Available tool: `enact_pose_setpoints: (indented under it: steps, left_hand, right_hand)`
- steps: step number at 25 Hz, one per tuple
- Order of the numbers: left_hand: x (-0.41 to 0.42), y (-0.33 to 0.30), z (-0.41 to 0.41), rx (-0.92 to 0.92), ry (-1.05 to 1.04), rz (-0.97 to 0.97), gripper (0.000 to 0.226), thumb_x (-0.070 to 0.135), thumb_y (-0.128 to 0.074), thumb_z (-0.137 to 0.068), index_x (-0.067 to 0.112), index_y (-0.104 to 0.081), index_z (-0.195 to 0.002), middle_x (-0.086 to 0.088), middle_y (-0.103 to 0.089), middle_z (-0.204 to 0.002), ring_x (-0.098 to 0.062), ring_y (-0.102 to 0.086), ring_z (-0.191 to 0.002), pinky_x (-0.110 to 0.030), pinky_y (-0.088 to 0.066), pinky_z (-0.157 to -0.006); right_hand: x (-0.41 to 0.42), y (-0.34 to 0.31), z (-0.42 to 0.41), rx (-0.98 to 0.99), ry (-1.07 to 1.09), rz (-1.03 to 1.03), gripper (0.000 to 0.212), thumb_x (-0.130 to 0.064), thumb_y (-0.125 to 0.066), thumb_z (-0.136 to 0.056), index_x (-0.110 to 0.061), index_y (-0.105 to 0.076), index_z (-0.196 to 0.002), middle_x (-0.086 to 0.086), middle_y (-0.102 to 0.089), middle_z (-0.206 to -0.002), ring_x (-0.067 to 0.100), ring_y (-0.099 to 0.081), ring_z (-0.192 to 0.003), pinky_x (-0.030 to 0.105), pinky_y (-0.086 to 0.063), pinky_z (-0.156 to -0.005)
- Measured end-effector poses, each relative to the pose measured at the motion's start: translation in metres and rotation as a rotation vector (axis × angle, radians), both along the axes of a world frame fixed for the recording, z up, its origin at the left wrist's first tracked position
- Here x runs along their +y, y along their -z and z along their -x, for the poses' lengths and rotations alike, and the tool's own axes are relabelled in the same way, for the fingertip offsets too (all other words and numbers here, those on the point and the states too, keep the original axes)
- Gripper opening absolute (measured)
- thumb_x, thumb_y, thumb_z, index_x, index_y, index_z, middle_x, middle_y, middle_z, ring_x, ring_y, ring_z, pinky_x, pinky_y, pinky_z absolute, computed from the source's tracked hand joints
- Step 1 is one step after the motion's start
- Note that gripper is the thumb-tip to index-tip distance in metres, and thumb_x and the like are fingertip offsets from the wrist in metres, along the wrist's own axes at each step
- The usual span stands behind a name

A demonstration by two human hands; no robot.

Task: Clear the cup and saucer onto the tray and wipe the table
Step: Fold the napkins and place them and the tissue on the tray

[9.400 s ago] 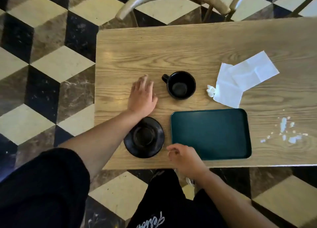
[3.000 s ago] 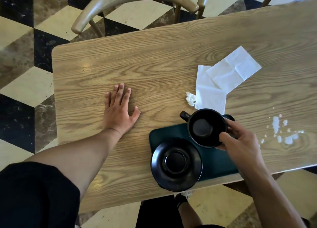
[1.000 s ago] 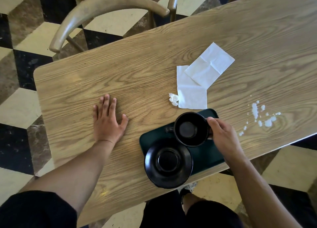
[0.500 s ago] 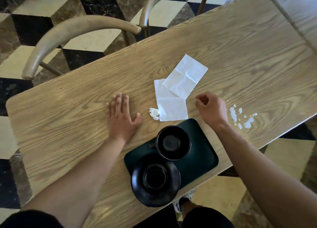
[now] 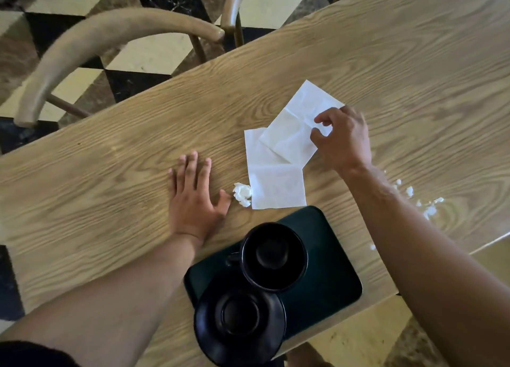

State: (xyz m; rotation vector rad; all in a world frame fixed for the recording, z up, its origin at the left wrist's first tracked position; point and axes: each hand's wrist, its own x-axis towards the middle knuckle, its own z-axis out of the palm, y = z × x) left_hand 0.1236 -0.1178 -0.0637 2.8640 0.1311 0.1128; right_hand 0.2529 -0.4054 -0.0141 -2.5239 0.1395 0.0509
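The black cup [image 5: 274, 255] and the black saucer [image 5: 239, 317] both sit on the dark green tray [image 5: 328, 273] at the table's near edge; the saucer overhangs the tray's near left corner. My left hand [image 5: 193, 201] lies flat on the wooden table [image 5: 110, 190], fingers spread, holding nothing. My right hand [image 5: 342, 140] is over the right corner of the upper white napkin [image 5: 298, 124], its thumb and fingers pinching that corner. A second napkin [image 5: 273, 182] lies partly under the first.
A small crumpled white scrap [image 5: 242, 194] lies beside the lower napkin. White spilled specks [image 5: 425, 204] dot the table to the right, partly behind my right forearm. Two curved wooden chair backs [image 5: 110, 33] stand beyond the far edge.
My right hand has moved from beside the spill up to the upper napkin and closed its fingers on the corner. The cup, saucer and left hand stay put.
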Motion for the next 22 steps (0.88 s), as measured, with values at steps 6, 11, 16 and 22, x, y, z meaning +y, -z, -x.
enact_pose_setpoints:
  steps: [6,11,16,22]
  left_hand:
    - [0.000,0.001,0.000,-0.018,-0.002,-0.026,0.076,0.044,-0.049,-0.084,0.006,-0.048,-0.150,-0.019,-0.033,-0.165,-0.037,-0.022,-0.156,-0.058,-0.013,-0.126]
    - [0.001,0.002,0.001,-0.032,-0.004,-0.034,0.075,0.046,-0.050,-0.085,0.007,-0.049,-0.149,-0.018,-0.034,-0.164,-0.036,-0.023,-0.155,-0.058,-0.014,-0.126]
    - [0.001,0.003,0.000,-0.060,0.000,-0.032,0.074,0.045,-0.051,-0.084,0.006,-0.051,-0.147,-0.019,-0.036,-0.163,-0.038,-0.026,-0.154,-0.059,-0.016,-0.125]
    - [0.001,0.003,0.001,-0.031,-0.004,-0.027,0.075,0.047,-0.050,-0.086,0.008,-0.047,-0.150,-0.017,-0.032,-0.166,-0.034,-0.020,-0.157,-0.055,-0.011,-0.127]
  right_hand:
    - [-0.002,0.008,0.002,-0.013,0.010,0.013,0.020,-0.023,-0.070,-0.088,-0.014,-0.078,-0.105,0.009,-0.067,-0.109,0.032,-0.055,-0.113,0.043,-0.044,-0.102]
    - [0.002,0.014,0.004,-0.057,0.020,0.074,0.015,-0.023,-0.068,-0.088,-0.014,-0.078,-0.093,0.008,-0.068,-0.104,0.033,-0.055,-0.108,0.038,-0.038,-0.094]
    - [0.004,0.012,0.005,-0.082,0.026,0.071,0.013,-0.023,-0.067,-0.086,-0.013,-0.075,-0.088,0.007,-0.069,-0.103,0.032,-0.056,-0.108,0.038,-0.037,-0.097]
    - [0.001,-0.012,0.016,-0.098,0.065,-0.340,0.012,-0.023,-0.062,-0.077,-0.012,-0.066,-0.079,-0.010,-0.072,-0.089,-0.003,-0.062,-0.080,0.003,-0.039,-0.071]
